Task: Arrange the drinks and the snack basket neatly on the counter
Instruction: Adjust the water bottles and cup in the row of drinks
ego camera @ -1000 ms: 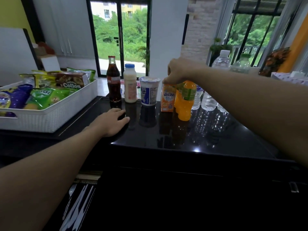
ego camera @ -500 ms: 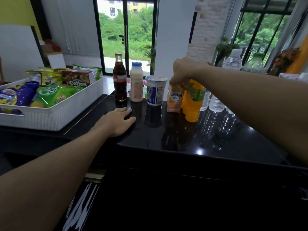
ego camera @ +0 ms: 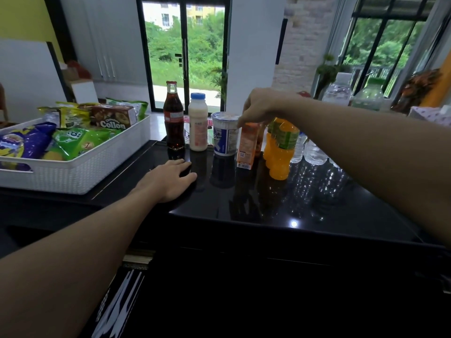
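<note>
A row of drinks stands on the black counter [ego camera: 280, 215]: a cola bottle [ego camera: 173, 118], a white milk bottle [ego camera: 198, 123], a white-and-blue cup [ego camera: 225, 134], an orange juice carton [ego camera: 249, 145] and two orange soda bottles [ego camera: 280, 152]. My right hand [ego camera: 261, 107] pinches the top of the juice carton, which is turned edge-on and tilted slightly. My left hand [ego camera: 170, 178] lies flat on the counter in front of the cola, fingers spread, holding nothing. The white snack basket [ego camera: 80, 172], full of chip bags and a Collon box, sits at the left.
Clear water bottles [ego camera: 314, 152] stand behind the orange sodas, with two taller ones [ego camera: 338, 91] farther back right. The counter's near edge runs below my left hand, with dark cabinetry under it. Glass doors and a white pillar lie beyond.
My right hand has turned the juice carton so a narrow side faces me and shifted it slightly toward the cup. My left hand stays flat on the counter.
</note>
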Demonstrator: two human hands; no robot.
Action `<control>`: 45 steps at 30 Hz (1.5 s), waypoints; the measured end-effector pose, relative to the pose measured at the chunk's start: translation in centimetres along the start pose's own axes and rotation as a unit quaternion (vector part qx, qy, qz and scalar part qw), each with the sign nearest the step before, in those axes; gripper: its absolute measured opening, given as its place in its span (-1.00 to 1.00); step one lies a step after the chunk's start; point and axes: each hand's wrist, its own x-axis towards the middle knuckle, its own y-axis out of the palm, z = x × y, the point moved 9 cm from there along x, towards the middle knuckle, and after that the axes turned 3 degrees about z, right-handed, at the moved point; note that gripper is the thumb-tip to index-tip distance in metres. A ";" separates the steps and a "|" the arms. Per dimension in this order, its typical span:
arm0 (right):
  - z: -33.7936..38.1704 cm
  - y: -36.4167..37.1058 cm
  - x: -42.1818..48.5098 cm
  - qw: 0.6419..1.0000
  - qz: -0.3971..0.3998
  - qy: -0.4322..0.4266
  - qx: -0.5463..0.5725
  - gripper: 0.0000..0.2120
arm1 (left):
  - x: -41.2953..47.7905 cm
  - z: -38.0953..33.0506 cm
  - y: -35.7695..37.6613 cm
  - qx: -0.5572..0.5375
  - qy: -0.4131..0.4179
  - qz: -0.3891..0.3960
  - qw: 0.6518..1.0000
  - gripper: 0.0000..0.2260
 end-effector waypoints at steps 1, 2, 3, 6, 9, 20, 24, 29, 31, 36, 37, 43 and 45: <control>0.1 0.0 0.0 1.000 -0.012 -0.005 -0.017 -0.64 | 0.0 0.0 0.0 0.000 0.000 -0.001 1.000 -0.37; 0.3 0.0 -0.1 0.999 -0.022 -0.011 -0.031 -0.63 | 0.0 0.0 0.0 0.000 -0.001 -0.001 1.000 -0.37; 0.4 0.0 -0.1 0.999 -0.030 -0.014 -0.039 -0.64 | 0.0 0.0 0.0 -0.001 -0.001 -0.001 1.000 -0.38; 0.3 -0.2 -0.1 0.999 -0.020 -0.016 -0.036 -0.70 | 0.1 0.0 0.0 -0.002 -0.001 -0.001 1.000 -0.39; -0.2 -0.1 -0.3 0.998 0.007 -0.007 -0.055 -0.68 | 0.1 0.0 -0.1 -0.002 0.000 -0.003 1.000 -0.39; 0.2 0.3 -0.8 0.991 0.031 -0.051 -0.121 -0.53 | -0.1 -0.2 -0.2 -0.003 0.004 -0.006 1.000 -0.40; 0.2 0.5 -0.7 0.988 0.030 -0.068 -0.139 -0.52 | 0.0 -0.2 -0.2 -0.004 0.005 -0.007 1.000 -0.40; 0.3 0.3 -0.5 0.982 0.017 -0.076 -0.174 -0.52 | 0.0 -0.1 -0.2 -0.006 0.006 -0.007 1.000 -0.39; 0.1 0.3 -0.5 0.981 0.011 -0.073 -0.180 -0.51 | 0.1 0.0 -0.2 -0.006 0.005 -0.006 1.000 -0.39; -0.1 0.3 -0.7 0.981 -0.003 -0.065 -0.181 -0.49 | 0.1 0.0 -0.1 -0.003 0.003 -0.007 1.000 -0.39; -0.1 0.3 -0.8 0.982 -0.006 -0.063 -0.180 -0.49 | 0.1 0.0 -0.1 -0.004 0.003 -0.006 1.000 -0.39; -0.1 0.4 -0.9 0.982 -0.008 -0.067 -0.179 -0.47 | 0.2 0.1 -0.1 -0.009 0.005 -0.006 1.000 -0.39; -0.1 0.5 -1.1 0.981 -0.007 -0.073 -0.178 -0.46 | 0.3 0.0 0.0 -0.014 0.010 -0.004 1.000 -0.39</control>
